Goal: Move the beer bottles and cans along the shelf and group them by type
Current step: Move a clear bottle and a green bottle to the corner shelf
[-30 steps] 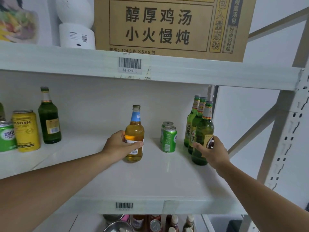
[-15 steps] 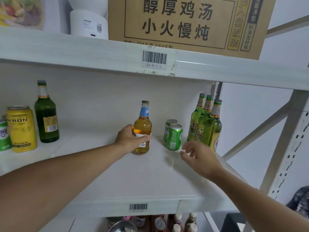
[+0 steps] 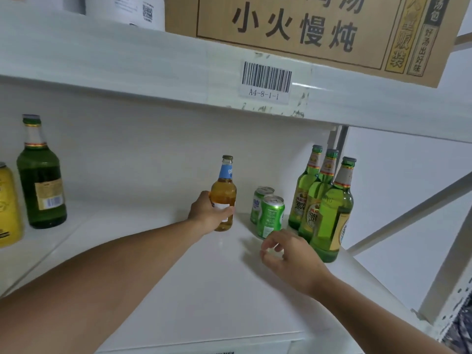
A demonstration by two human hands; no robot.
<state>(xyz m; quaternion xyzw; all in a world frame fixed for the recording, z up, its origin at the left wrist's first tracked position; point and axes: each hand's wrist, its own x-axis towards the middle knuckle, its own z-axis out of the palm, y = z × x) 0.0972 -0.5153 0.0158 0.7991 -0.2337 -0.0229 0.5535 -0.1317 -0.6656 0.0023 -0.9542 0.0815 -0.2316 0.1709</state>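
Beer bottles and cans half sorted on the shelf

Beer bottles and cans stand on the white shelf (image 3: pixel 178 290) in loose clusters; the left hand (image 3: pixel 208 213) is wrapped around the lower body of an amber bottle (image 3: pixel 224 195) standing upright mid-shelf, thumb across its label; the right hand (image 3: pixel 286 254) hovers loosely curled and holding nothing, just in front of two green cans (image 3: pixel 268 213) and beside three light green bottles (image 3: pixel 324 208) packed together at the right end

The step in hand looks like placing the amber bottle, with the right hand likely going for a can next; that calls for a firm wrap around the nearer can without nudging the one behind it

A dark green bottle (image 3: pixel 42 180) and a yellow can (image 3: pixel 7 208) stand far left, well apart from the rest; a cardboard box (image 3: pixel 306 29) sits on the upper shelf above a barcode label (image 3: pixel 267 79); the tall bottles just beside the cans could be knocked by the wrist
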